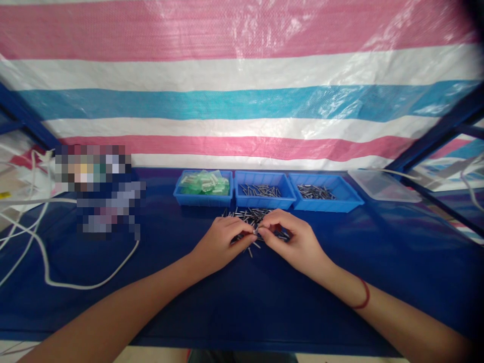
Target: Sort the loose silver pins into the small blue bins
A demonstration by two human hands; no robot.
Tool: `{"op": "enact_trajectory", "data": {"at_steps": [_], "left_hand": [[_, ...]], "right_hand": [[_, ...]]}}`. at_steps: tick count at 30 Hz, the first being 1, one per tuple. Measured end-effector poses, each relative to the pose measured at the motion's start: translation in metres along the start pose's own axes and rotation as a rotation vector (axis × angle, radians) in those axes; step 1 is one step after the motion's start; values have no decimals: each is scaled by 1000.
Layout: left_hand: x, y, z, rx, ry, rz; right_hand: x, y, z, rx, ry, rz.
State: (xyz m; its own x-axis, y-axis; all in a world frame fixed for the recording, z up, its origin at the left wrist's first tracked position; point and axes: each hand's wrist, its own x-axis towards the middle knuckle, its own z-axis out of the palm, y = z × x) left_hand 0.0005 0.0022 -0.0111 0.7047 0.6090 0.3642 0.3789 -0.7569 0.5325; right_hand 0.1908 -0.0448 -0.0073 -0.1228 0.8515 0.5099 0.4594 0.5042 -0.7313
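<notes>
My left hand point(223, 241) and my right hand point(291, 237) meet at the middle of a dark blue table point(242, 297), fingertips pinched together on a small metal pin point(257, 230). Both hands rest over a loose pile of several metal pins point(247, 216). Which hand bears the pin's weight is unclear; both pinch it. A red cord circles my right wrist.
Three blue trays stand behind the pile: the left tray point(181, 194) holds green plastic parts, the middle tray point(287, 194) and right tray point(351, 199) hold metal pins. A clear tray point(381, 184) lies at the right. White cable point(75, 285) loops at the left. A striped tarpaulin hangs behind.
</notes>
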Motion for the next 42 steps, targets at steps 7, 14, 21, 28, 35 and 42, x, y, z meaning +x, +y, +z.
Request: {"op": "enact_trajectory", "data": {"at_steps": [7,14,21,28,35,42], "left_hand": [[1,3,-3,-31,62,-31],[1,6,-8,-50,107,-57],[-1,4,-9,-46,87,-77],[-4,2,-17,83,-87,72],[-7,-4,-18,270,-222,189],[-5,-7,-11,365,-221,235]], "right_hand": [[0,0,-2,-27,-4,-64],[2,2,-5,-57,-54,-54],[9,7,-15,-166,-108,-184],[27,40,-77,-623,257,-68],[28,65,-102,-1171,303,151],[19,25,-54,-911,125,-125]]}}
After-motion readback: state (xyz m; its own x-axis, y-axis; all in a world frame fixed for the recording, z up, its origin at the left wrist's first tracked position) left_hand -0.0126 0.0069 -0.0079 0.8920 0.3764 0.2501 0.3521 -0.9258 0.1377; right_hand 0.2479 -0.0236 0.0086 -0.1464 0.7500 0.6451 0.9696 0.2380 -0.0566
